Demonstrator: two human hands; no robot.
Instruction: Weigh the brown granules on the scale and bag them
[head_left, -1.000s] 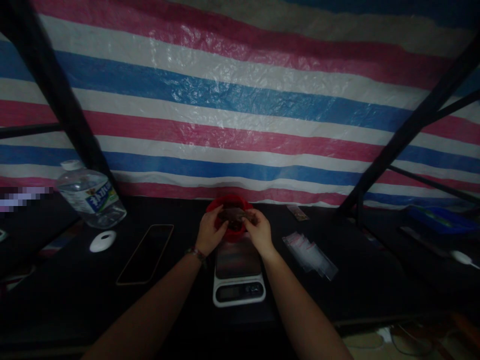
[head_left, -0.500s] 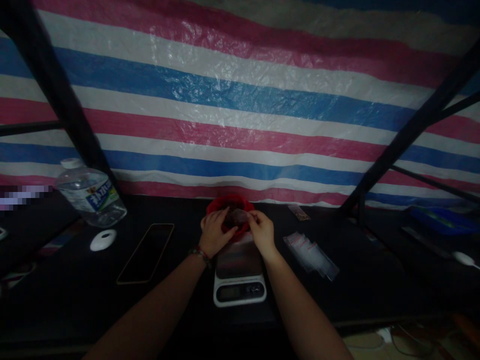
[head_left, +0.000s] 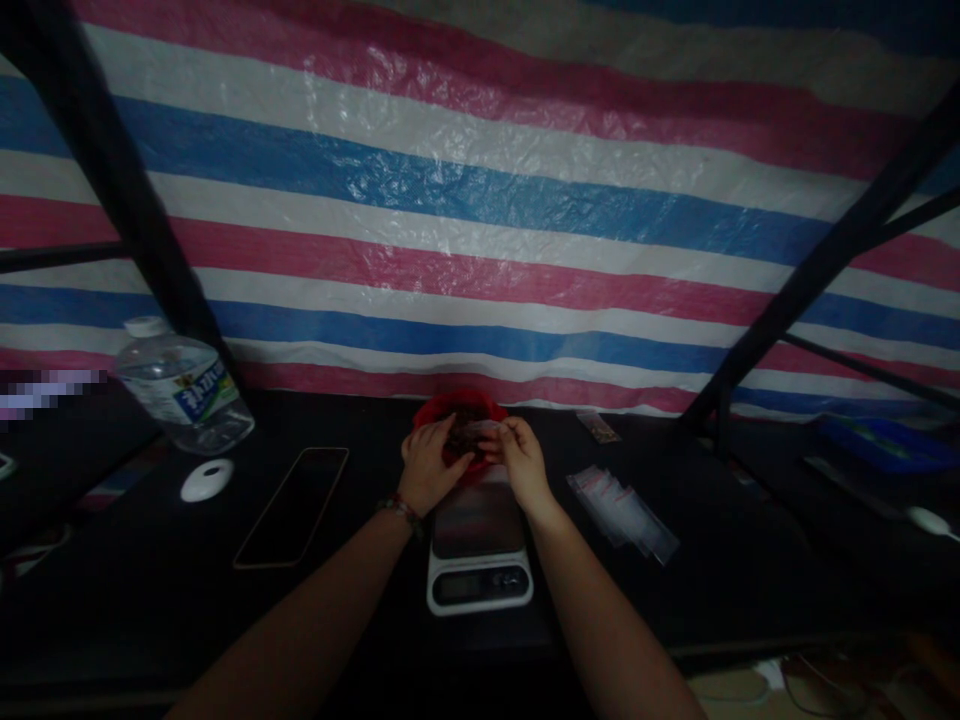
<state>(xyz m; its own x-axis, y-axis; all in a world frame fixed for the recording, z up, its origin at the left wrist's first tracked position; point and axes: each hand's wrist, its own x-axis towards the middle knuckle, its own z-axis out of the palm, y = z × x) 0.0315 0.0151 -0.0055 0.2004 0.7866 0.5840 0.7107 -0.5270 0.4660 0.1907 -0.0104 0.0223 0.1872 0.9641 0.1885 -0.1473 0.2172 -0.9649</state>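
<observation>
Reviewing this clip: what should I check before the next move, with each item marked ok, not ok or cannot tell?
1. Right hand has a grip on the clear bag: ok, pinched in its fingers.
2. Left hand at the red bowl: ok.
3. Bag's mouth open: cannot tell, too dark and small.
4. Display on the scale readable: not ok, no digits legible.
5. Loose bags apart from hands: ok, right of the scale.
6. Phone apart from hands: ok.
</observation>
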